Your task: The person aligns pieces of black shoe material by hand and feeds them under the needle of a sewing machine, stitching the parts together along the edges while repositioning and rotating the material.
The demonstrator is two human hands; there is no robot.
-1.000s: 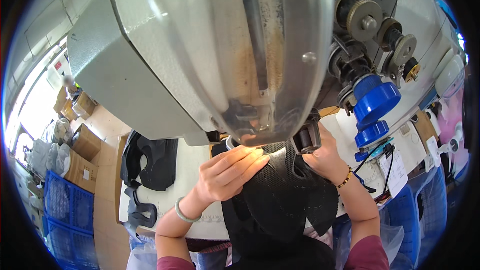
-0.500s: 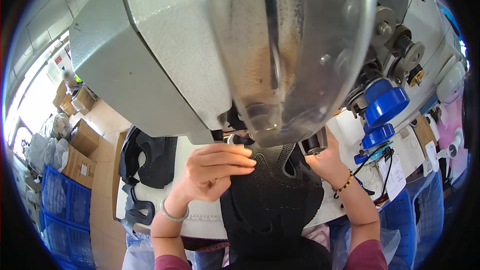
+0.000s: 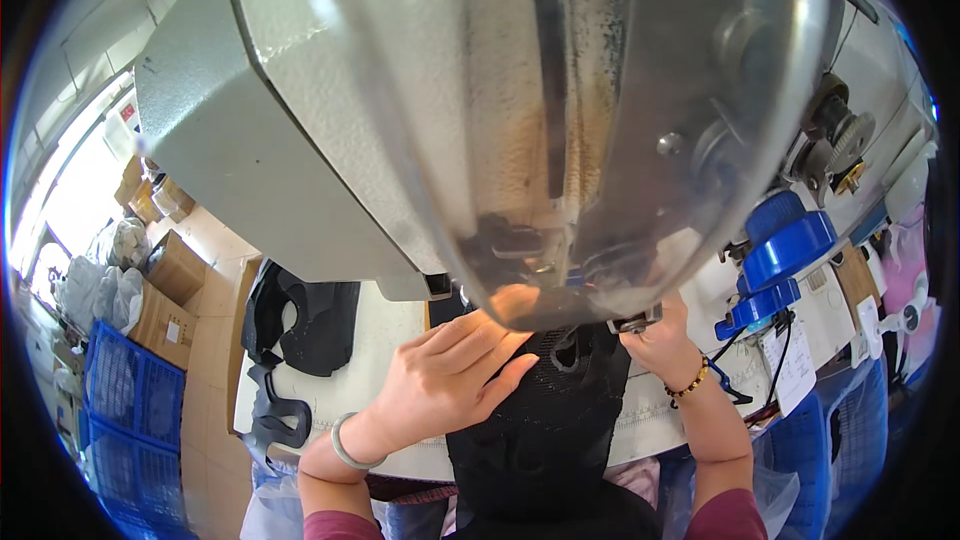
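One black mesh piece [image 3: 565, 395], beneath the clear guard [image 3: 680, 230], apparently mid-work; finished and remaining portions cannot be judged. Perforated, with a rounded opening, lower part hanging toward you. Your left hand [image 3: 450, 380]: fingers extended over its left side, thumb apart. Your right hand [image 3: 662, 342]: half-hidden, grip unclear.

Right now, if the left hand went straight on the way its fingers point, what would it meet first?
Probably the machine's metal parts seen through the clear guard, up and to the right of the left hand; depth there is unclear.
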